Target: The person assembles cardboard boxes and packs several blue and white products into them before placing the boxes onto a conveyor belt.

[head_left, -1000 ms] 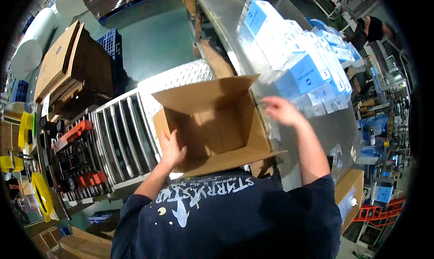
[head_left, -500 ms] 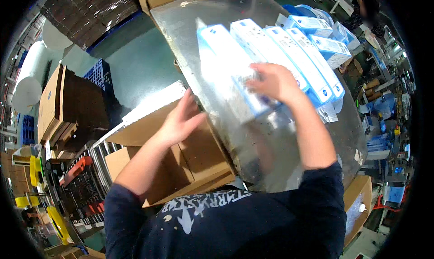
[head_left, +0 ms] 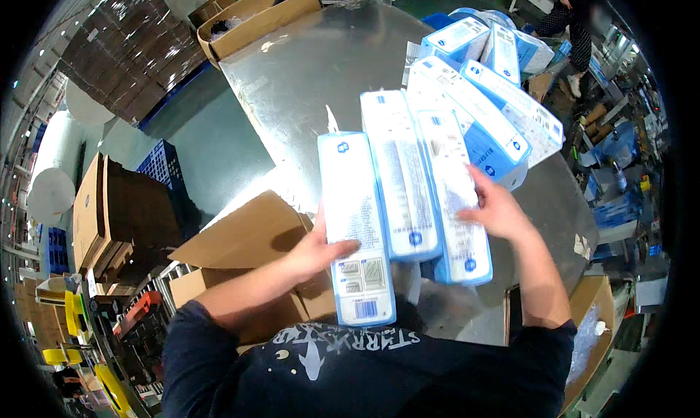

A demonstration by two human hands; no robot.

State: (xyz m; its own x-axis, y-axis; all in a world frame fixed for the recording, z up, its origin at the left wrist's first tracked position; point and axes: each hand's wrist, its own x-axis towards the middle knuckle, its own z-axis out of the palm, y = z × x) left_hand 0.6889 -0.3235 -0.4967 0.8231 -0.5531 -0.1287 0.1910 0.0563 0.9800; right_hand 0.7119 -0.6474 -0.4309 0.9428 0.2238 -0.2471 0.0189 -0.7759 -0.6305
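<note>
Three long white-and-blue boxes stand side by side between my hands, over the near edge of the metal table. My left hand (head_left: 319,246) presses the outer side of the left box (head_left: 357,221), its thumb lying on the top face. On the other side, my right hand (head_left: 500,203) grips the right box (head_left: 453,199), thumb also on top. Squeezed between those two is the middle box (head_left: 402,177), sitting slightly askew. Below my left forearm, an open cardboard carton (head_left: 248,236) shows its flap and part of its inside.
More white-and-blue boxes (head_left: 477,123) lie in a loose heap on the far right of the metal table (head_left: 306,75). A cardboard tray (head_left: 255,21) is at its far left corner. Flat cartons (head_left: 120,206) and a roller conveyor stand left; another carton (head_left: 587,330) is at lower right.
Both hands have closed in on three boxes and brought them nearer to me, apart from the others. My left hand has moved from above the carton to the left box.
</note>
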